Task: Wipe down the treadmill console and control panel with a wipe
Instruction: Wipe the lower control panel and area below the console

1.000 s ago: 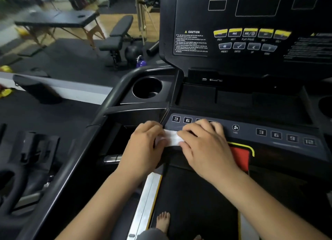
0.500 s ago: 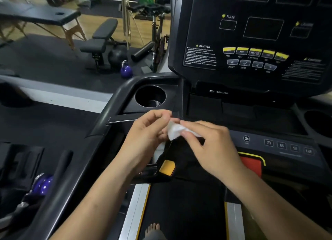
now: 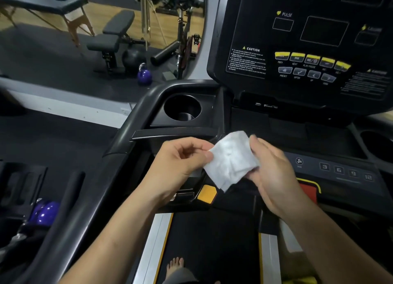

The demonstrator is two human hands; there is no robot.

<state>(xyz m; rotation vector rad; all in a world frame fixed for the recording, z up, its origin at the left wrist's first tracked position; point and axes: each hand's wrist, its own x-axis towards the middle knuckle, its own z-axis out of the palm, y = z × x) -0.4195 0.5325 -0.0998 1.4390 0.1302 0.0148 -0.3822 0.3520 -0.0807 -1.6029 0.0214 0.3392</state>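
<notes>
Hands: the left hand (image 3: 180, 162) pinched the left edge of the wipe (image 3: 230, 160) between thumb and forefinger; the right hand (image 3: 274, 173) held its right edge, fingers nearly straight behind the cloth.
Wipe: white and crumpled, spread between both hands in the air, in front of the control panel (image 3: 344, 173), with its lower corner hanging free above a yellow tab (image 3: 207, 194).
Control panel: its left part was hidden by the right hand; the fan key and number keys showed to the right.
Console (image 3: 319, 49): upright behind, well apart from the hands.
Open room: a dark ledge (image 3: 297, 130) ran between panel and console; the cup holder (image 3: 182, 108) sat beyond the left hand.
Edges: the curved handrail (image 3: 136, 122) bounded the left side.
</notes>
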